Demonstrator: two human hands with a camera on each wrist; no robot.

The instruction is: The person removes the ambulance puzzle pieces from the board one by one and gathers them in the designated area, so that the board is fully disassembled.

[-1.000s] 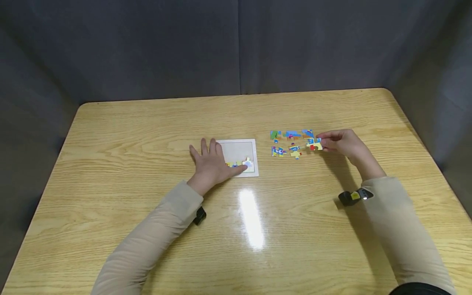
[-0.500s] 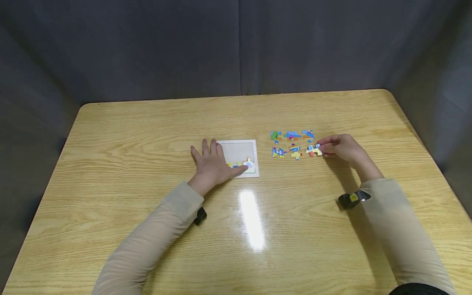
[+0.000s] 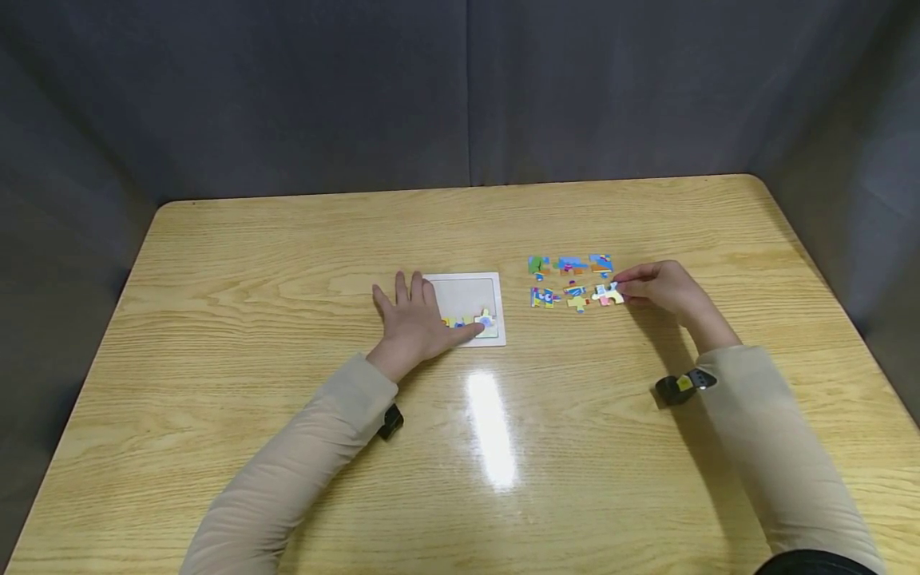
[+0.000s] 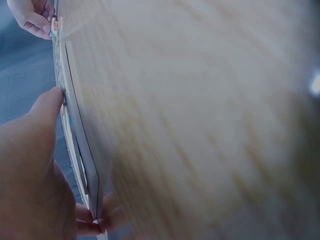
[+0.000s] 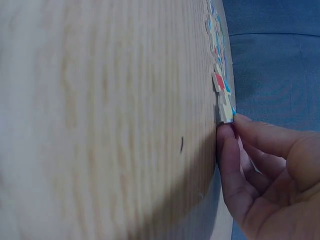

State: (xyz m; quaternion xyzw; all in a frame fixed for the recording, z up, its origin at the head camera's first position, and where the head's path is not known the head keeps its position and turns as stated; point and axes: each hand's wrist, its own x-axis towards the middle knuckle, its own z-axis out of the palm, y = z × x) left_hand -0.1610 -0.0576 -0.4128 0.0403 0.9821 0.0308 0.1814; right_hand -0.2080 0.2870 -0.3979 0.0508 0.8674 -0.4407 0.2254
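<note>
My left hand [image 3: 413,326] lies with fingers spread over the left part of a white puzzle tray [image 3: 465,294]. Its thumb rests on a pale jigsaw piece [image 3: 486,316] in the tray's lower right corner; other pieces along the bottom row are partly covered. To the right, my right hand [image 3: 664,287] pinches a yellow, red and blue jigsaw piece [image 3: 608,294] by its right edge, thumb against fingers. In the right wrist view, that piece [image 5: 225,97] is slightly tilted, near the tabletop. The left wrist view shows the tray [image 4: 82,130] edge-on beside my left hand [image 4: 37,145].
Several loose jigsaw pieces lie in two rows right of the tray, among them a green and blue piece [image 3: 537,265], a blue one [image 3: 573,264] and one with eyes [image 3: 544,297]. The wooden table [image 3: 323,239] ends at grey curtains [image 3: 287,104]. Glare shows near the front.
My right hand has lowered the jigsaw piece towards the table, then shifted it slightly left beside the lower row of loose pieces. The left hand stays in place on the tray.
</note>
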